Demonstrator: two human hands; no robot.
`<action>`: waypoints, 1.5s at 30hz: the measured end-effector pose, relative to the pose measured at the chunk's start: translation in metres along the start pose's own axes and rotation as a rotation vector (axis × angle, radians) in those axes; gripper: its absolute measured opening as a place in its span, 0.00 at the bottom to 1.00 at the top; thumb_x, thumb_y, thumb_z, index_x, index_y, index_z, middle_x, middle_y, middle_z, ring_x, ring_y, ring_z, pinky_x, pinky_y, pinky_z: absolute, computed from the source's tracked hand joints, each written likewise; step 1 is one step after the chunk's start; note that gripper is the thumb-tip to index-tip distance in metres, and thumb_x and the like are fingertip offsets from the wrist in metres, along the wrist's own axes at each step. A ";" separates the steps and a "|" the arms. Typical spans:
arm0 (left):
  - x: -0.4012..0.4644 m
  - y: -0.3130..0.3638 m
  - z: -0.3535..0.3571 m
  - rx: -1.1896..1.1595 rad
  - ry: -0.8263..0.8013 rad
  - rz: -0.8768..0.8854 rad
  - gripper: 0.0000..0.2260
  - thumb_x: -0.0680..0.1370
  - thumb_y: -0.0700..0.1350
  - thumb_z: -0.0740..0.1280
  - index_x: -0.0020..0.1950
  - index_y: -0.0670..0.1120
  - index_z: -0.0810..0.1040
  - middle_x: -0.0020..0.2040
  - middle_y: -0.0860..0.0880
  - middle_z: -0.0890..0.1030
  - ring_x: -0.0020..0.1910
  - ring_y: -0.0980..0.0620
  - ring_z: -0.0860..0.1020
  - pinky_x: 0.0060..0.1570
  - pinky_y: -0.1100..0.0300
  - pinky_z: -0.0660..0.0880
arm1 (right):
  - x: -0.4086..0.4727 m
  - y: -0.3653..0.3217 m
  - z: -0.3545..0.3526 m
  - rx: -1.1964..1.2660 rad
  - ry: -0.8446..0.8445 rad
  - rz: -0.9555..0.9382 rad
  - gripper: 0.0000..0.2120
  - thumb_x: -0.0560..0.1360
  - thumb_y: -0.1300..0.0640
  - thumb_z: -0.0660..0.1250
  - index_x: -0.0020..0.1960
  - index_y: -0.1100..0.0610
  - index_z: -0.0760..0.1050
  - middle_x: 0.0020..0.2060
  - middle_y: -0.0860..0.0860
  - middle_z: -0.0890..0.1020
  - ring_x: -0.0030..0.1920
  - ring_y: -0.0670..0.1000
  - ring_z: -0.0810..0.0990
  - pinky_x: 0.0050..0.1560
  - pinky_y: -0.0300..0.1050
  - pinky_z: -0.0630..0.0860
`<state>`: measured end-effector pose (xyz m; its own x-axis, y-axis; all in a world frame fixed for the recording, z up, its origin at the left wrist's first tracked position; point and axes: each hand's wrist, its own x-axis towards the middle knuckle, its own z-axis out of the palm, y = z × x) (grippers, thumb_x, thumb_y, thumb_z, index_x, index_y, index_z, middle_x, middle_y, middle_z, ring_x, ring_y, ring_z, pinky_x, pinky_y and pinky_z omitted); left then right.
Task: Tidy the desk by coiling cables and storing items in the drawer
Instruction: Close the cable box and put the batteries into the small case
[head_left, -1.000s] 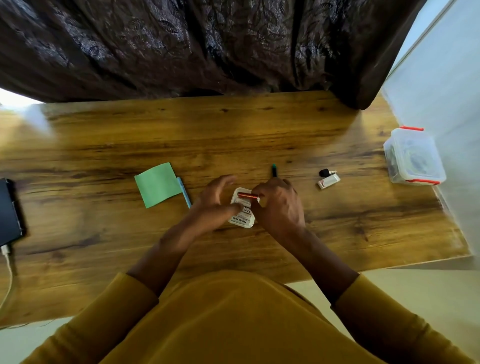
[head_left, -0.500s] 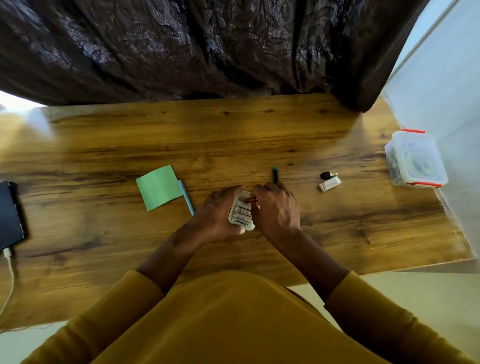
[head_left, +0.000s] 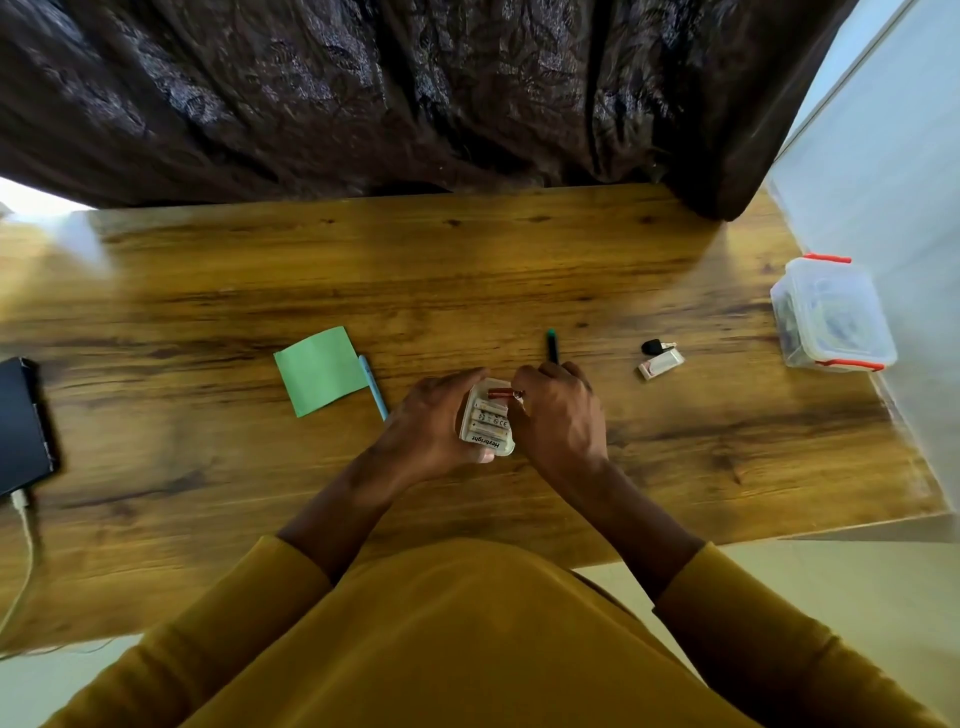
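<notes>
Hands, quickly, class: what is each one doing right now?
Left hand: grips the white battery case, fingers curled round its side.
Right hand: pinches a red battery at the case's top slot.

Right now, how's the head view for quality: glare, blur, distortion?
Head view: wide-angle warp bows the desk edges. Blown-out daylight at the far left edge, pale sheen on the wood there. The centre is sharp, and print on the battery case reads. The clear box and black device near the edges are soft. Left hand and right hand show little motion blur.
</notes>
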<state>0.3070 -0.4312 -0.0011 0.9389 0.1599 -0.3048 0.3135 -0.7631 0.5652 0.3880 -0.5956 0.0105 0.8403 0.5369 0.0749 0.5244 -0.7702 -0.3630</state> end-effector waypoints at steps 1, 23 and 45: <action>0.000 0.000 0.000 0.005 0.005 -0.001 0.50 0.68 0.59 0.81 0.83 0.58 0.58 0.80 0.51 0.68 0.78 0.46 0.64 0.74 0.49 0.66 | -0.001 0.003 0.001 0.021 0.009 -0.006 0.05 0.72 0.58 0.75 0.44 0.57 0.79 0.40 0.53 0.82 0.48 0.59 0.80 0.38 0.47 0.72; -0.004 0.011 -0.007 0.031 0.001 -0.038 0.49 0.70 0.58 0.81 0.84 0.57 0.58 0.79 0.49 0.69 0.78 0.44 0.64 0.71 0.50 0.67 | 0.002 -0.005 0.001 0.042 0.036 -0.003 0.03 0.74 0.54 0.73 0.45 0.53 0.83 0.41 0.50 0.86 0.50 0.57 0.82 0.38 0.47 0.78; 0.000 0.000 -0.005 -0.020 -0.014 -0.025 0.48 0.67 0.59 0.82 0.82 0.60 0.61 0.77 0.49 0.72 0.77 0.46 0.67 0.73 0.43 0.70 | 0.011 0.001 0.008 0.160 -0.041 0.022 0.15 0.75 0.58 0.74 0.60 0.56 0.78 0.56 0.54 0.82 0.59 0.57 0.79 0.49 0.54 0.81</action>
<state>0.3073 -0.4285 0.0028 0.9287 0.1703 -0.3295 0.3399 -0.7462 0.5724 0.3962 -0.5874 0.0034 0.8433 0.5367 0.0289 0.4750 -0.7191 -0.5073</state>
